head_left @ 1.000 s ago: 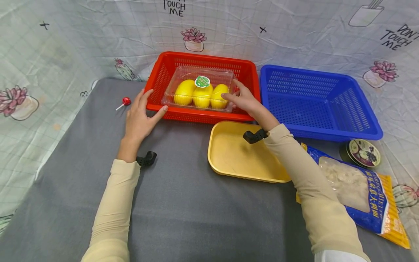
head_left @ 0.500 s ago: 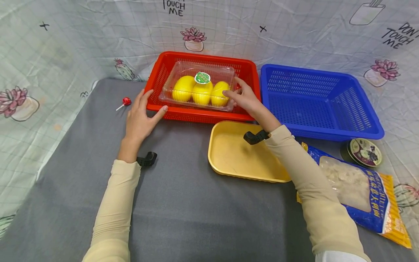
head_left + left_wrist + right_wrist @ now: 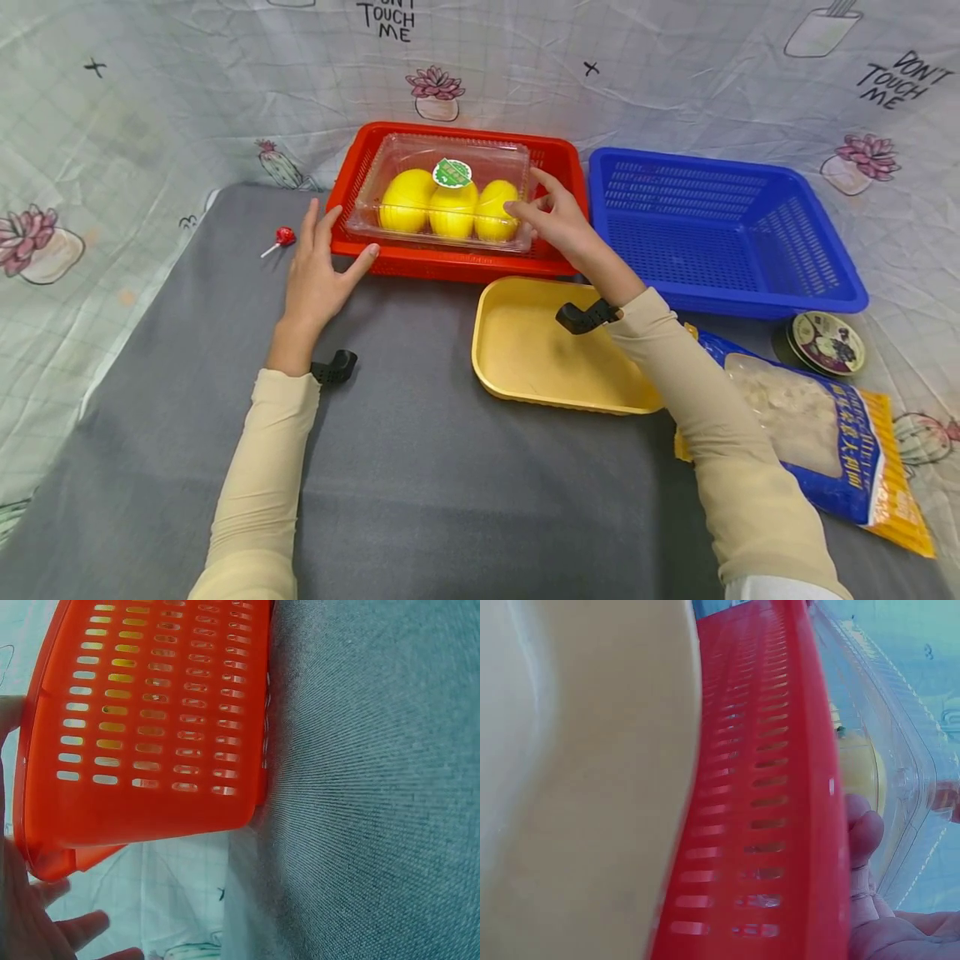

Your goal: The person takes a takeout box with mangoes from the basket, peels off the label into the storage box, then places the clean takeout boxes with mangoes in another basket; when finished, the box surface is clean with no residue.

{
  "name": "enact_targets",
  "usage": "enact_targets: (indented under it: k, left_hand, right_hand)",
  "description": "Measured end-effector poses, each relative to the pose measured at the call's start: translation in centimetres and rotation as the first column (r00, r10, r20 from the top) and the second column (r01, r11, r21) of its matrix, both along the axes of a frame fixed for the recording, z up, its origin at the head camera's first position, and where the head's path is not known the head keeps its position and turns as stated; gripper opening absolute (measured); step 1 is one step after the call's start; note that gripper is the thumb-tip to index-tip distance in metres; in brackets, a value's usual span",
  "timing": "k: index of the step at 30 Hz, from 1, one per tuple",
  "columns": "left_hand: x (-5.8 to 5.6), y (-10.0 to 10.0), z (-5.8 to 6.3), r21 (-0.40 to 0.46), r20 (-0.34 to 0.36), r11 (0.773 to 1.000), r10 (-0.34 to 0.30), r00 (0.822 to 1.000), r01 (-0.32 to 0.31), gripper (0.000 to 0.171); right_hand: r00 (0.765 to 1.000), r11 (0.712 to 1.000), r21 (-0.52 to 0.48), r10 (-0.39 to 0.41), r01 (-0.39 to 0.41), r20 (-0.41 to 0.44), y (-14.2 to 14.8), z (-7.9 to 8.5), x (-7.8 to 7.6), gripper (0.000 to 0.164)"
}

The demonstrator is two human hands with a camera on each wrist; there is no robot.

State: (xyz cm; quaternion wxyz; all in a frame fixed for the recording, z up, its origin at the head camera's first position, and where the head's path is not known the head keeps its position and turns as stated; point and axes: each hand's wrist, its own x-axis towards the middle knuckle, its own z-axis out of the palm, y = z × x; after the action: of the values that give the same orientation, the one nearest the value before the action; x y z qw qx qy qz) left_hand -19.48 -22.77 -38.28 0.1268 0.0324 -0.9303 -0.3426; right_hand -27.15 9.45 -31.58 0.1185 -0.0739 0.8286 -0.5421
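In the head view, a clear plastic fruit box with three yellow fruits and a green-and-white sticker sits tilted in the red basket, its left edge near the rim. My right hand grips the box at its right end, thumb in front and fingers at the side. At the basket's front left corner, my left hand spreads its fingers and thumb along the rim. The left wrist view shows the basket wall with spread fingers beside the corner. Fingertips behind the box are hidden.
A yellow tray lies under the right forearm. To the right are a blue basket, a round tin and a blue-and-orange bag of food. Left of the red basket lies a red lollipop.
The fruit box has shifted left and slightly upward in the red basket, with my right hand on it. My left hand has stayed at the corner.
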Motion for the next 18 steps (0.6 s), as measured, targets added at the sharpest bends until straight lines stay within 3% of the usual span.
enact_targets:
  k: [10,18]
  left_hand:
    - [0.1,0.4,-0.1,-0.057,-0.068,0.998,-0.018,0.998,0.015,0.081]
    - [0.4,0.9,0.9,-0.018,-0.173,0.998,-0.055,0.983,0.053,0.083]
  right_hand:
    - [0.998,0.999,-0.045,-0.016,0.013,-0.06,0.0,0.4,0.7,0.073]
    - [0.995,0.992,-0.123,-0.033,0.021,-0.097,0.2,1.2,1.2,0.071]
